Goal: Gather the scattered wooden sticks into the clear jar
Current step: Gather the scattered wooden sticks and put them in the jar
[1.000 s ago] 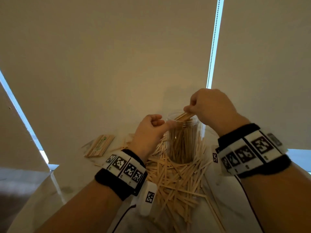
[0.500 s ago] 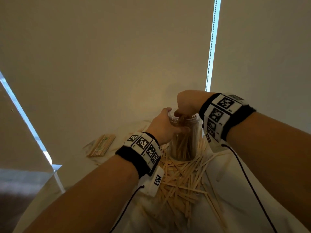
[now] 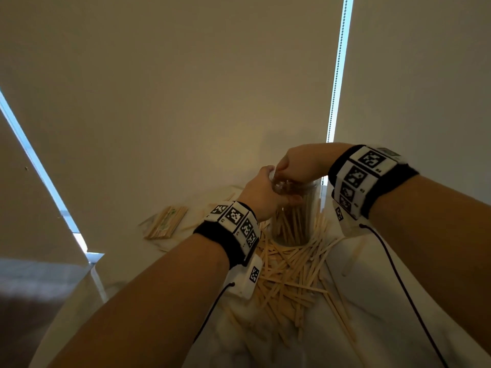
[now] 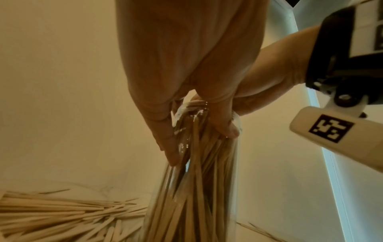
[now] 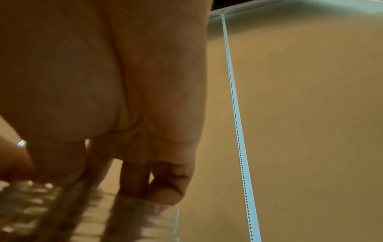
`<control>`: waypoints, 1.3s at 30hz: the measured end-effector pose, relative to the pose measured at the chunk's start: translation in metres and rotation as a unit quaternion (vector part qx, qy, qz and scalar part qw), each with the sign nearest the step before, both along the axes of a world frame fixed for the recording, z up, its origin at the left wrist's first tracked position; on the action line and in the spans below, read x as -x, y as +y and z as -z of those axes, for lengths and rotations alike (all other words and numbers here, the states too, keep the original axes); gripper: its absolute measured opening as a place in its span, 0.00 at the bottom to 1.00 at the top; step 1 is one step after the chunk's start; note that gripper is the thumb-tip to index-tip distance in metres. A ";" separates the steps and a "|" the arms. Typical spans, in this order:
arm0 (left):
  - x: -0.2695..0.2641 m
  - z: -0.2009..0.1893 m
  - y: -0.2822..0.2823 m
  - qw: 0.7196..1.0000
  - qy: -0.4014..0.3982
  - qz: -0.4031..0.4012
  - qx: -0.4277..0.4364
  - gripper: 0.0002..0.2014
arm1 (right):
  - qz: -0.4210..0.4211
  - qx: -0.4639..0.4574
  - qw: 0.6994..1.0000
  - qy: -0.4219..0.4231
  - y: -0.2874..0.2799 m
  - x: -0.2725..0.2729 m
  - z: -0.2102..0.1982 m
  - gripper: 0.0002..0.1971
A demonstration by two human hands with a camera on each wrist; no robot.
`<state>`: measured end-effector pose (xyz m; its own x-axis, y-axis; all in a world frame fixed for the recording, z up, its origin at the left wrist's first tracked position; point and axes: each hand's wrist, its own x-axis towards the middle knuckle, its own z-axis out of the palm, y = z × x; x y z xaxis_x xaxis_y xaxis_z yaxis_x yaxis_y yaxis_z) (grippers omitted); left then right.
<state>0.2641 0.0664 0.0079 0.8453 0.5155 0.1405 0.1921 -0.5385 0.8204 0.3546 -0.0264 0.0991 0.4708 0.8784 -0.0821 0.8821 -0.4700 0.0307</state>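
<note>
The clear jar (image 3: 295, 219) stands upright on the white table, packed with wooden sticks. My left hand (image 3: 265, 193) grips it just under the rim, thumb on the near side, fingers (image 4: 165, 139) round the far side of the jar (image 4: 196, 188). My right hand (image 3: 289, 179) comes down on the jar's mouth with its fingertips bunched on the tops of a few sticks that run down into the jar (image 5: 134, 217); the left hand hides the contact from above. Loose sticks (image 3: 289, 274) lie heaped around and in front of the jar.
A neat bundle of sticks (image 3: 166, 221) lies on the table left of the jar. Closed roller blinds stand right behind the table, with a bead chain (image 3: 336, 75) hanging behind my right hand. Wrist-camera cables trail over the near part of the table.
My left hand went from a loose fist beside the jar to gripping it below the rim. The right hand lowered its sticks from above the rim down into the mouth.
</note>
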 end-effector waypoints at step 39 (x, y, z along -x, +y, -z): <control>0.092 0.042 -0.039 0.880 0.392 0.108 -0.244 0.49 | 0.239 0.038 0.969 0.045 -0.030 -0.066 0.127 0.33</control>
